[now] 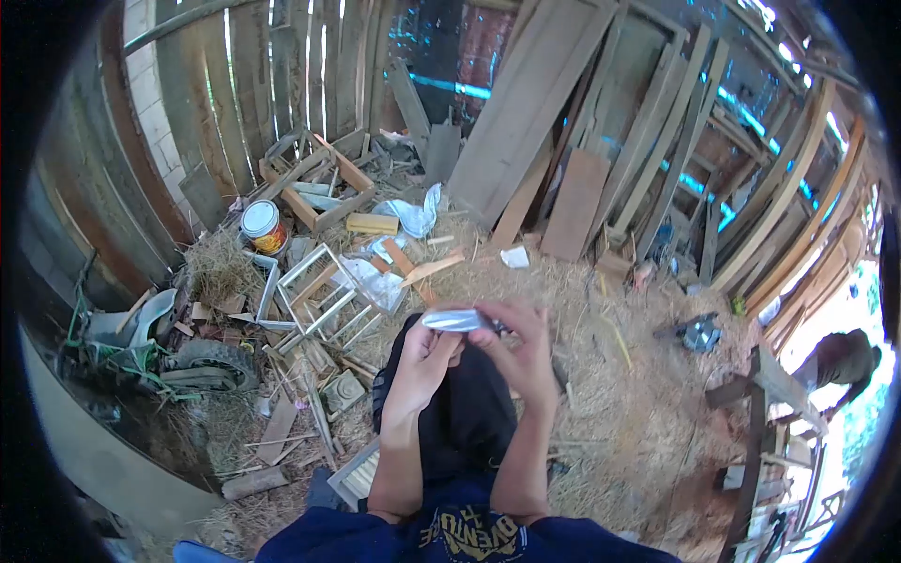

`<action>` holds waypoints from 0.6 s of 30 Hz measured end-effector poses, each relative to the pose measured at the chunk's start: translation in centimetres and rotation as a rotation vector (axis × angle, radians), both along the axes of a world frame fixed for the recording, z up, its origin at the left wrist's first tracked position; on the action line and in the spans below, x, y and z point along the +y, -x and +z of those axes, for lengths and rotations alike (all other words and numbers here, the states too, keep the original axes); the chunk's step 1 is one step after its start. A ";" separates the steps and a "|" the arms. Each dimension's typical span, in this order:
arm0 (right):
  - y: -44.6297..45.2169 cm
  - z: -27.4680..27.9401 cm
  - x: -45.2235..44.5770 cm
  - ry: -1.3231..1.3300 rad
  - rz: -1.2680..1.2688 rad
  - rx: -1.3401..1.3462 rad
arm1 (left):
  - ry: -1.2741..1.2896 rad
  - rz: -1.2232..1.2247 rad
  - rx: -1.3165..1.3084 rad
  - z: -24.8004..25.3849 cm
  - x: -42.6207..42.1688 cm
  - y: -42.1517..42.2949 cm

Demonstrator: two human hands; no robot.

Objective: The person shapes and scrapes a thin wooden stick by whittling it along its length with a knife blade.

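Note:
A flat, shiny, silvery object with a rounded end [452, 321] is held up in front of my knees; I cannot make out its kind. My left hand [427, 361] grips its left end from below, thumb along the near edge. On the other end, my right hand [518, 345] has its fingers curled over the top and its thumb against the near side. The fingers hide part of the object. Beneath both hands are my dark trousers [450, 403].
White wooden frames [328, 305], a paint bucket [264, 227] and a small wheel [211, 364] lie to the left. Planks [535, 103] lean at the back. A power tool [699, 333] sits on the right floor. Another person [835, 366] bends near a wooden bench [784, 389].

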State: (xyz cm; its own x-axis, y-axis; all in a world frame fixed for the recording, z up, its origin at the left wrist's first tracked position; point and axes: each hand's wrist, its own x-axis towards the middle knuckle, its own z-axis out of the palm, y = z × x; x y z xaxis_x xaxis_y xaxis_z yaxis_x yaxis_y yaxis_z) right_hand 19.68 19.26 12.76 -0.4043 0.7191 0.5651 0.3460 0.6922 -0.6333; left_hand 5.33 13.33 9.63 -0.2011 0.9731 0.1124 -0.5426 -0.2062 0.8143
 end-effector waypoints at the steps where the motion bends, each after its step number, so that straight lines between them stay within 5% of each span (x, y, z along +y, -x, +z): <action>1: 0.5 0.0 -0.2 0.020 0.015 0.006 | -0.043 0.039 0.042 -0.3 0.2 0.4; 10: 0.0 0.5 -1.2 -0.048 -0.103 0.105 | -0.113 -0.013 0.386 2.0 1.0 0.9; 18: -3.5 1.0 -2.1 -0.144 -0.203 0.122 | -0.045 -0.077 0.189 2.3 0.3 -3.3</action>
State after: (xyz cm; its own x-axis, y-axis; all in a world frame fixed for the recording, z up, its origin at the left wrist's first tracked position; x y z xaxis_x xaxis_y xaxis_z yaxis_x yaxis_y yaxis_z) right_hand 23.18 17.15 13.73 -0.1826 0.6875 0.7028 0.4139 0.7021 -0.5794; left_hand 8.65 13.65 11.90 -0.0971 0.9779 0.1850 -0.3970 -0.2085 0.8938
